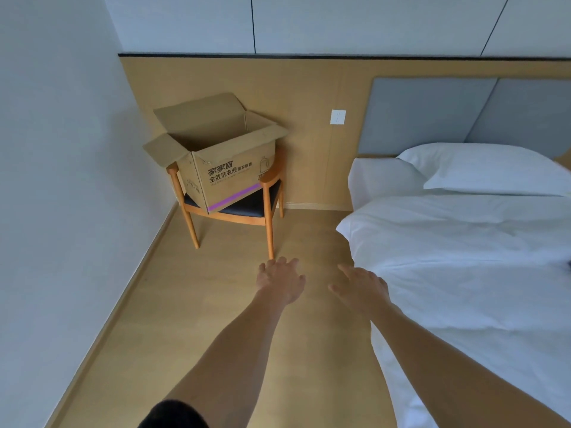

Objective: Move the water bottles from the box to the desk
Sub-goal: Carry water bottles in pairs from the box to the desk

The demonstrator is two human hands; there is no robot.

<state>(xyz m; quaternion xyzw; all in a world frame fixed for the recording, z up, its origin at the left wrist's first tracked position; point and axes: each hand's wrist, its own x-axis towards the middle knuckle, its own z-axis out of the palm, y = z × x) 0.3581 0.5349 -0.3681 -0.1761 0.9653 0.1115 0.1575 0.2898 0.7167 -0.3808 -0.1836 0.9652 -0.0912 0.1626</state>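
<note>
A bedroom corner with pale wood flooring, a white-made bed [463,257] along the right and tan panelling behind: here I reach both bare arms toward an open cardboard box [216,168] perched on a wooden chair [268,211] against the wall. My left hand [281,279] and right hand [360,288] are both spread, fingers loose, gripping nothing, and well short of the box. Its flaps stand open, but from this angle I see only the inner walls; the water bottles, presumably inside, are hidden, and no tabletop is in view. I judge full bottles will be fairly heavy, smooth and slightly yielding, so each is best grasped around the middle of its body, not by the cap.
</note>
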